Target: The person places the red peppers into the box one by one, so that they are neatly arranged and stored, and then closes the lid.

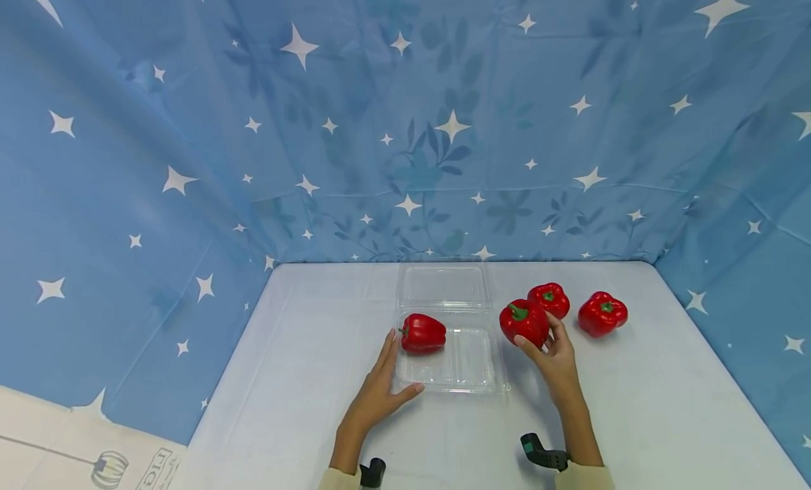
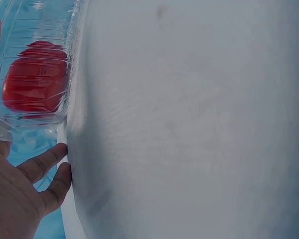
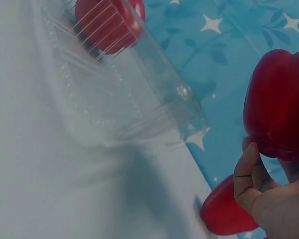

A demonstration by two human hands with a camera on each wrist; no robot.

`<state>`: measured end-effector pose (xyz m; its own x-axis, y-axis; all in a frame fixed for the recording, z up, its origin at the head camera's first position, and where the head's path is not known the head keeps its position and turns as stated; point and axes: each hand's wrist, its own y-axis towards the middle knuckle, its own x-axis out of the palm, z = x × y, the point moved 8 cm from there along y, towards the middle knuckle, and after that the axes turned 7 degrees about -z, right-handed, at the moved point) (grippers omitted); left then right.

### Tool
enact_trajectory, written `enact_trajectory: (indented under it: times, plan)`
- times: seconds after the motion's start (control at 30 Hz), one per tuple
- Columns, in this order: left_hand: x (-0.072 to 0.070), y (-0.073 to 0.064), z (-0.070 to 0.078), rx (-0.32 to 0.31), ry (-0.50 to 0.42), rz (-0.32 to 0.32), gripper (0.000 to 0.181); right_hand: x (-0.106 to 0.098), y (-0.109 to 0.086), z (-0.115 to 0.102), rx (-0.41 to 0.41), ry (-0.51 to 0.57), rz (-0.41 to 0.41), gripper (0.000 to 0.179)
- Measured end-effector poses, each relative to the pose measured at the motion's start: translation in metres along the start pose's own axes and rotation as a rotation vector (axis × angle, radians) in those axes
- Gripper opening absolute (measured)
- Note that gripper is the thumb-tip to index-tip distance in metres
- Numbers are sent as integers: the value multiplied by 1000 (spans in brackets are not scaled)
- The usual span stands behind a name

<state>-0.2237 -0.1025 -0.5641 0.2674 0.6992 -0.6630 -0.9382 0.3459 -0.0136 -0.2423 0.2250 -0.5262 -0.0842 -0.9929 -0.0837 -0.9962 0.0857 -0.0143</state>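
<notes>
A clear plastic clamshell container [image 1: 476, 356] lies on the table with its lid [image 1: 443, 286] folded back. One red bell pepper [image 1: 423, 334] lies on its side in the left part of the tray. My left hand [image 1: 374, 398] rests at the container's left front corner, thumb and fingers spread along its edges. My right hand [image 1: 557, 363] grips another red bell pepper [image 1: 524, 319], held just right of the container with its green stem showing. In the right wrist view, fingers and thumb are around the held pepper [image 3: 274, 104].
Two more red bell peppers are on the table to the right: one [image 1: 550, 299] just behind the held pepper, the other [image 1: 602, 314] farther right. A blue star-patterned curtain [image 1: 443, 159] stands behind and beside the white table [image 1: 317, 321].
</notes>
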Motion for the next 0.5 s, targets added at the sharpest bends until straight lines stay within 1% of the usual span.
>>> enact_trajectory:
  times: [0.27,0.37,0.5]
  plan:
    - [-1,1,1,-10,-9,0,103,14,9,-12,-56,-1,-36,79]
    - [-1,1,1,-10,-5,0,103,19,11,-15,-65,-26,-49,80]
    - [0,0,0,-9,-4,-2,103,27,14,-17,-80,-88,-71,81]
